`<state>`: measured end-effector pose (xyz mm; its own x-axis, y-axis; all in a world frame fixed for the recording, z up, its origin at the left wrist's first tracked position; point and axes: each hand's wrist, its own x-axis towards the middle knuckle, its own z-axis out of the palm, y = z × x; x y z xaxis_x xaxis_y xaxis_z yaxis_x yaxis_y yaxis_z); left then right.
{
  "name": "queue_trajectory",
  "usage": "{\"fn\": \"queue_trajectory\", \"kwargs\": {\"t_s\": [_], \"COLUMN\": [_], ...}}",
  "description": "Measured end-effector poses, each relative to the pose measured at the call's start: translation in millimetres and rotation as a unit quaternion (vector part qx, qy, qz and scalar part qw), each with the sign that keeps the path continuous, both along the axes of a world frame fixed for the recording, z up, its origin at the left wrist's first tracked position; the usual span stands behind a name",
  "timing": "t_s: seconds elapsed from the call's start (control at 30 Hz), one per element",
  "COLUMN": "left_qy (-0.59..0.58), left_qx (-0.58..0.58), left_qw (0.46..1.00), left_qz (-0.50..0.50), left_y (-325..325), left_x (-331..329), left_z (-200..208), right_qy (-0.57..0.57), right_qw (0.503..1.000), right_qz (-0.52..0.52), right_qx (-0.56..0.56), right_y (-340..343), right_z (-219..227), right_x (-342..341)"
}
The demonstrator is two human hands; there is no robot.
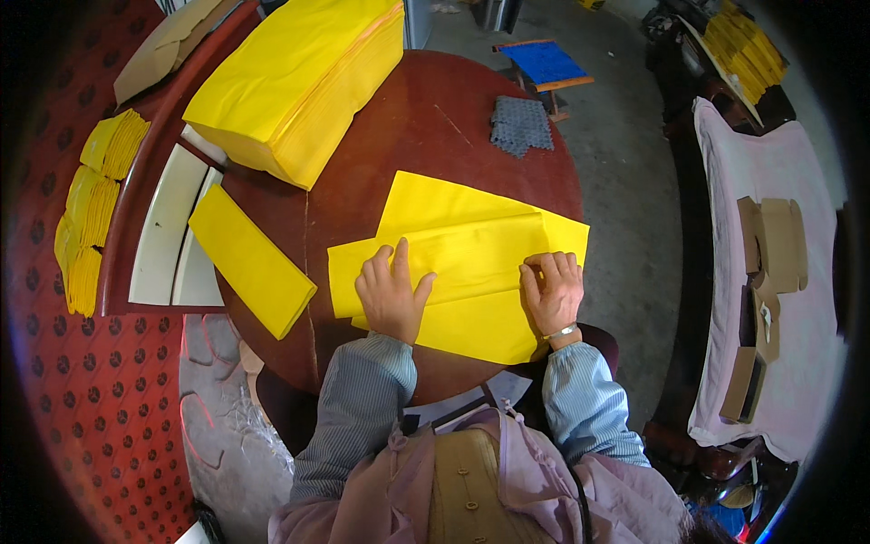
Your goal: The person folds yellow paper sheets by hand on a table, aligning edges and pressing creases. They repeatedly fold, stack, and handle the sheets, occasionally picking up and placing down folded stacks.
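Two pieces of yellow cloth lie on the round red-brown table in front of me. A folded yellow cloth (pixel 471 257) crosses over a wider yellow sheet (pixel 471 328) set at an angle. My left hand (pixel 391 295) rests on the folded piece near its left end, its fingers spread and the thumb pointing right. My right hand (pixel 555 295) is at the right end of that piece, with bent fingers and thumb pinching its edge. A narrow folded yellow strip (pixel 254 263) lies alone to the left of my left hand.
A tall stack of yellow cloths (pixel 290 86) stands at the table's far left. A grey textured mat (pixel 521 125) lies at the far right of the table (pixel 435 109). Beyond is a blue folding stool (pixel 546 63). Cardboard boxes (pixel 781 245) sit on a pink-covered bench at right.
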<state>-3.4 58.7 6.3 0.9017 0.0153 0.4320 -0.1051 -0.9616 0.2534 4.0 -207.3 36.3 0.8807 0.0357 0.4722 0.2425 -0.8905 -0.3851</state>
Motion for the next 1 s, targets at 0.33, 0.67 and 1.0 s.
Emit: {"fn": "queue_trajectory", "kwargs": {"t_s": [0.33,0.67,1.0], "left_qy": [0.151,0.222,0.203], "left_qx": [0.023,0.131,0.07], "left_qw": [0.985,0.964,0.975], "left_qz": [-0.079,-0.059,-0.054], "left_y": [5.4,0.1,1.1], "left_x": [3.3,5.6,5.2], "left_z": [-0.2,8.5,4.3], "right_qy": [-0.012,0.119,0.168], "right_qw": [1.0,0.969,0.959], "right_qz": [-0.003,0.192,0.073], "right_qx": [-0.004,-0.102,-0.217], "right_y": [-4.4,121.9,65.2], "right_z": [-0.3,-5.8,-20.4], "right_x": [4.2,11.9,34.9]}}
